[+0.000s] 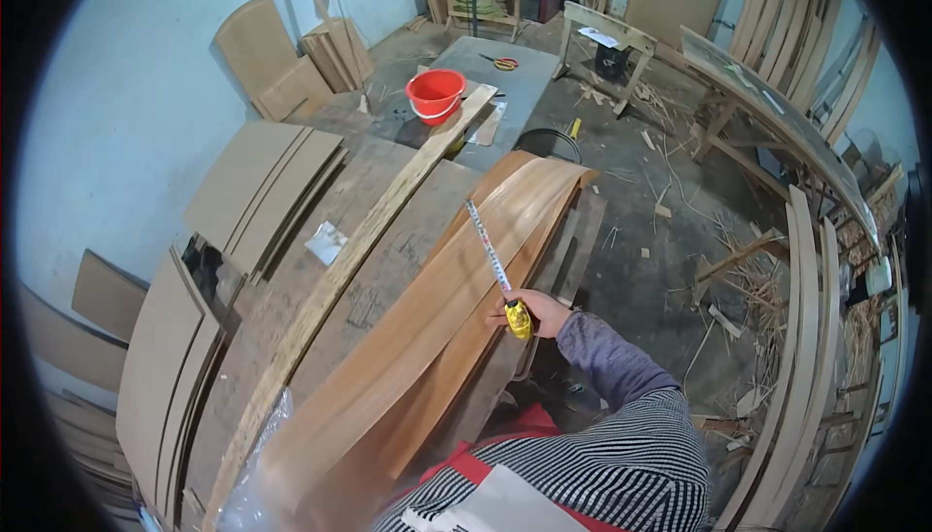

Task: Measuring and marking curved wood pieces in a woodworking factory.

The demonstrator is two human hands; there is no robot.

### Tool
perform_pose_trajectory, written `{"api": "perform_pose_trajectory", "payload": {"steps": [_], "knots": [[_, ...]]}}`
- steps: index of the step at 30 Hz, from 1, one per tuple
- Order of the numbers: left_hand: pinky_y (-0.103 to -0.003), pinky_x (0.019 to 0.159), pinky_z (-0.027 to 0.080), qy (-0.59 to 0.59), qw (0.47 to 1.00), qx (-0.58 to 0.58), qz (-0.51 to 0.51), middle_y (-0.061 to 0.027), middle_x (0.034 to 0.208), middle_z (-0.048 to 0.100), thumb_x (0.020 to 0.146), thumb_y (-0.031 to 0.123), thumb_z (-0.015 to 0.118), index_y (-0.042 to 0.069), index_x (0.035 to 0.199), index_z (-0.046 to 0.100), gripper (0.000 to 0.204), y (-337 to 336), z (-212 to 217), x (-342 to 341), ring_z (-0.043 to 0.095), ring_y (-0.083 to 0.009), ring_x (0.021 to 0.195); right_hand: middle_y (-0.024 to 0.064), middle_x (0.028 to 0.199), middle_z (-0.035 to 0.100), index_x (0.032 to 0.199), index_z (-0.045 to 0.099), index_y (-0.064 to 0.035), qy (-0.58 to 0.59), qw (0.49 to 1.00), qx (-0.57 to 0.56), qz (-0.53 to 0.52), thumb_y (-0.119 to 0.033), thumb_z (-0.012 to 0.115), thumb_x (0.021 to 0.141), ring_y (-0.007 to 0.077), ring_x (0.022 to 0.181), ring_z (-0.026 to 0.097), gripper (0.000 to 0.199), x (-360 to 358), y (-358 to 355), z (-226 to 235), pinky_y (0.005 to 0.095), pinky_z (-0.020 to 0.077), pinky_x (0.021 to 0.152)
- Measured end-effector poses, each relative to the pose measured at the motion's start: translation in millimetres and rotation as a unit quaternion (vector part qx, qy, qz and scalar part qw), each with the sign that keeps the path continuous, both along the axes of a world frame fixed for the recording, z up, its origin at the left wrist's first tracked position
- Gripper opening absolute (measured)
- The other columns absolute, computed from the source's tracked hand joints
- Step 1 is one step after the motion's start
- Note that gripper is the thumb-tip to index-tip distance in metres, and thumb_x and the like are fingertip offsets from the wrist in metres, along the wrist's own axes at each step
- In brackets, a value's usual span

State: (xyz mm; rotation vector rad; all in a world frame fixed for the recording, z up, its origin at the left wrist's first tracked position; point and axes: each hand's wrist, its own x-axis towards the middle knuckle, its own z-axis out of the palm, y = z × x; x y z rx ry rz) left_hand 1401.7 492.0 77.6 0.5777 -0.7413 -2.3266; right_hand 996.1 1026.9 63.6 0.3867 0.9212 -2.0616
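Wood veneer sheets (456,309) lie curved across the workbench (379,270). The right hand (539,314), fingers clamped on a yellow tape measure (517,318), rests at their edge, blade (485,246) extended. Farther off: 1 red bucket (435,93), shavings on the floor (660,241), boards against the blue wall (126,95).

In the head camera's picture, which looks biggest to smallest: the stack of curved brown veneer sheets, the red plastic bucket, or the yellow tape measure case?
1. Stack of curved brown veneer sheets, by far.
2. Red plastic bucket.
3. Yellow tape measure case, held in the right hand.
The bucket stands farther off, so it looks smaller than it is.
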Motion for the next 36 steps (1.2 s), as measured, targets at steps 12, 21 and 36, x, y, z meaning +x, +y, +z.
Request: {"api": "perform_pose_trajectory", "payload": {"steps": [12, 21, 36], "knots": [[-0.029, 0.068, 0.049, -0.037, 0.986, 0.128, -0.104, -0.0063, 0.092, 0.063, 0.083, 0.035, 0.069, -0.002, 0.112, 0.055, 0.049, -67, 19, -27, 0.056, -0.0185, 0.080, 0.0046, 0.075, 0.062, 0.089, 0.058, -0.0079, 0.029, 0.982, -0.031, -0.186, -0.023, 0.055, 0.089, 0.0177, 0.064, 0.062, 0.015, -166, 11, -31, 0.0330, 0.0519, 0.055], [-0.034, 0.088, 0.046, -0.384, 0.911, -0.148, -0.018, -0.0130, 0.110, 0.062, 0.095, 0.030, 0.051, -0.001, 0.117, 0.054, 0.038, -77, -97, -103, 0.055, -0.0223, 0.103, 0.0027, 0.067, 0.056, 0.082, 0.059, -0.0072, 0.307, 0.900, 0.125, -0.283, -0.022, 0.056, 0.088, 0.0135, 0.062, 0.057, 0.017, -349, -10, 27, 0.0288, 0.0456, 0.056], [-0.042, 0.092, 0.050, -0.277, 0.953, 0.049, -0.111, -0.0174, 0.113, 0.062, 0.096, 0.025, 0.050, -0.001, 0.120, 0.051, 0.035, 45, -1, -171, 0.058, -0.0305, 0.110, 0.0062, 0.075, 0.062, 0.084, 0.064, -0.0005, 0.293, 0.869, 0.350, -0.192, -0.019, 0.055, 0.088, 0.0152, 0.066, 0.057, 0.021, -319, 8, -32, 0.0319, 0.0456, 0.061]]}}
